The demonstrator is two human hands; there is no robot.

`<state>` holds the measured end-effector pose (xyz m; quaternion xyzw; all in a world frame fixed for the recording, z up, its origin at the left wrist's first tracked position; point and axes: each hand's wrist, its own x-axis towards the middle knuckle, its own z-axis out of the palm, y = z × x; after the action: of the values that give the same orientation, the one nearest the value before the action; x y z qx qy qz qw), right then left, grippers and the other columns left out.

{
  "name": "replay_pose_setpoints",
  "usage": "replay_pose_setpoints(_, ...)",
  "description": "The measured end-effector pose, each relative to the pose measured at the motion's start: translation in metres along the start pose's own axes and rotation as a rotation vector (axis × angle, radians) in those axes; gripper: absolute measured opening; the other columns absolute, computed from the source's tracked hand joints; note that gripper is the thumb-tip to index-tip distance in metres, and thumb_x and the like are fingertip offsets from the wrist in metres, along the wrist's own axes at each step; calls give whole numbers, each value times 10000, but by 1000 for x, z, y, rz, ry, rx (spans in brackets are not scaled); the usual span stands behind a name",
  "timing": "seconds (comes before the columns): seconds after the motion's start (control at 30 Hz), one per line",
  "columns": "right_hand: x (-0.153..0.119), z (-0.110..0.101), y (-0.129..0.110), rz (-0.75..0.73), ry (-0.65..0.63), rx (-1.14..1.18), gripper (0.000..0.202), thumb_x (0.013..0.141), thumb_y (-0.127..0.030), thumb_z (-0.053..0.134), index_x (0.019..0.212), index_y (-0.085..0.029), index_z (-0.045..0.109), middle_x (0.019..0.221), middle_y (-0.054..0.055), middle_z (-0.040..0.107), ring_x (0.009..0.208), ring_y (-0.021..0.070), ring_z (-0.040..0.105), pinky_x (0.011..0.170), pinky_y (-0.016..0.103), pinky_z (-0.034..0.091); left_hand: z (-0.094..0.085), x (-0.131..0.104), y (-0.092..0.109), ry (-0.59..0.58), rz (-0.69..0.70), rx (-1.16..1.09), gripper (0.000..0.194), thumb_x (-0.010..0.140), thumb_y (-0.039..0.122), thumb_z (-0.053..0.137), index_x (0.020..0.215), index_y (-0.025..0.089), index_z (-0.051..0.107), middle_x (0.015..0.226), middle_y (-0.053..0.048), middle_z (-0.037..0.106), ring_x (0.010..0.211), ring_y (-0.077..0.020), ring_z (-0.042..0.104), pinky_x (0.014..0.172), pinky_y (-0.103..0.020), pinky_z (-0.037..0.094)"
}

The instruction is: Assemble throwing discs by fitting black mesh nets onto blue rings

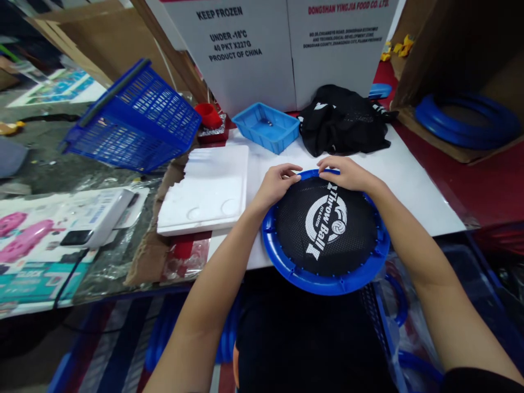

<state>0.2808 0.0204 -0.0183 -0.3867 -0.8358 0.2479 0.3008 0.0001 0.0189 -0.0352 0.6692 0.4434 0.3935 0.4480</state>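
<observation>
A round throw-ball net disc (327, 229), with black mesh and a blue plastic rim, lies at the front edge of the white board, its near side jutting out over the edge. White "Throw Ball" lettering on the mesh faces up, slanted. At the upper left of the rim, my left hand (280, 184) has its thumb and bent fingers closed on the blue edge. My right hand (346, 172) grips the far rim a little to the right, fingers curled over it. The undersides of the fingers are hidden.
Behind the disc stand a light-blue tray (266, 128) with small pieces and a heap of black mesh fabric (347, 120). White foam (204, 188) and a tilted blue basket (139, 123) are on the left. Blue rings (466, 120) lie in a carton at right.
</observation>
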Motion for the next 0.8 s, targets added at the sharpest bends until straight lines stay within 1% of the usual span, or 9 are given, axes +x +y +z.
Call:
replay_pose_setpoints(0.07, 0, 2, -1, -48, -52, -47, 196, 985, -410, 696, 998, -251, 810, 1245, 117, 830, 1210, 342, 741, 1142, 557, 554, 1, 0, -1, 3, 8, 31, 335, 835, 336, 823, 1120, 166, 871, 832, -37, 772, 725, -163, 621, 738, -309, 495)
replay_pose_setpoints(0.27, -3, -2, -3, 8, -59, -46, 212, 1002, -406, 674, 916, -258, 798, 1324, 118, 830, 1246, 346, 750, 1154, 538, 533, -1, 2, -1, 2, -20, 51, 311, 831, 360, 836, 1072, 168, 880, 863, -51, 796, 756, -180, 655, 785, -336, 520)
replay_pose_setpoints(0.33, -2, -1, -5, 28, -41, -25, 206, 1011, -401, 665, 947, -262, 803, 1322, 110, 832, 1232, 342, 748, 1147, 538, 533, -1, 2, -1, -5, -44, 27, 311, 830, 353, 840, 1073, 164, 879, 880, -58, 808, 778, -187, 672, 808, -344, 533)
replay_pose_setpoints(0.4, -1, 1, -7, 66, -4, -10, 227, 1039, -403, 630, 1020, -265, 810, 1291, 102, 839, 1201, 330, 749, 1121, 526, 543, -1, 3, -1, -12, -56, 17, 310, 838, 339, 834, 1085, 156, 878, 894, -64, 815, 798, -193, 687, 824, -349, 543)
replay_pose_setpoints(0.47, 0, 3, -7, 109, 32, 0, 249, 1052, -406, 603, 1061, -259, 804, 1240, 105, 847, 1154, 323, 750, 1089, 514, 554, 0, 4, 0, -12, -49, 54, 292, 848, 318, 822, 1084, 156, 878, 892, -64, 814, 803, -196, 693, 832, -351, 547)
replay_pose_setpoints(0.57, 1, 3, -5, 125, 25, 46, 250, 1028, -446, 632, 1011, -247, 782, 1231, 116, 838, 1131, 322, 746, 1069, 506, 565, 2, 4, 3, -6, -20, 166, 236, 867, 282, 795, 1058, 171, 879, 888, -58, 810, 817, -209, 700, 858, -363, 556)
replay_pose_setpoints(0.67, -1, -1, -6, 89, -44, 101, 262, 963, -504, 730, 1005, -248, 766, 1298, 116, 816, 1218, 329, 737, 1113, 502, 556, 2, 0, 9, -26, 46, 274, 176, 919, 236, 730, 1017, 192, 869, 938, -66, 821, 887, -234, 724, 927, -391, 572)
replay_pose_setpoints(0.73, -2, -4, -8, 68, -71, 118, 271, 904, -492, 793, 1013, -245, 763, 1319, 122, 808, 1260, 340, 731, 1144, 512, 541, 3, -4, 13, -36, 163, 338, 194, 965, 211, 674, 1018, 199, 861, 1022, -87, 820, 984, -254, 738, 999, -415, 573)
replay_pose_setpoints(0.8, -3, -6, -11, 60, -79, 119, 243, 878, -462, 804, 970, -242, 757, 1325, 129, 808, 1266, 348, 734, 1161, 525, 528, 6, -9, 17, -74, 304, 380, 226, 1013, 217, 637, 1062, 208, 858, 1140, -109, 801, 1105, -271, 734, 1079, -439, 561)
